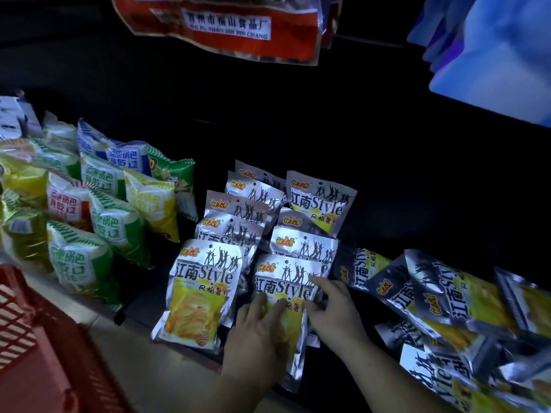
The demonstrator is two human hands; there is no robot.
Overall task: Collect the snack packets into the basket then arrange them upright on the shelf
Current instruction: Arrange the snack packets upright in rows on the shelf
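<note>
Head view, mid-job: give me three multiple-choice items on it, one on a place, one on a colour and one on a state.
1. Where do the tumbled silver packets lie?
A. in the basket
B. left of the green bags
C. right of the front silver packet

2. What colour is the basket?
A. blue
B. red
C. white

3. What state is the front silver packet in?
A. standing, with the left hand and right hand on it
B. lying flat, untouched
C. hanging from a hook

Answers:
1. C: they lie askew at the right of the view, beside that packet.
2. B: its lattice wall at the lower left is red.
3. A: it stands at the head of its row, with both hands touching it.
</note>
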